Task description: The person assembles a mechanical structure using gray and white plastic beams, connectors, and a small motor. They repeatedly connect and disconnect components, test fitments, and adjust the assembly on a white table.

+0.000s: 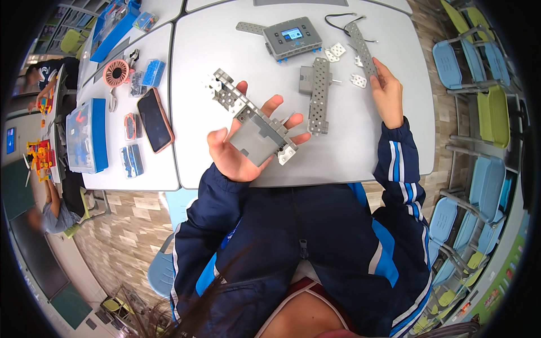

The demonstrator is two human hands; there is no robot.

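In my left hand [230,163] rests a grey plastic motor [256,139] with perforated beams and pale connector pieces joined to it. The thumb is on its near side and the fingers are spread behind it, above the table's near edge. My right hand [390,93] has thumb and fingers at the near end of a long grey perforated beam [360,48], which lies slanted at the far right. Between the hands lies another grey perforated beam [319,98] with a second grey motor [306,80] and a thin metal shaft beside it.
A grey control box [292,38] with a lit screen stands at the back, near white connector plates [336,52] and a black cable [338,25]. On the left table lie a phone [155,121], a pink fan [116,73] and a blue-and-clear case [87,135]. Chairs [448,65] stand right; people sit far left.
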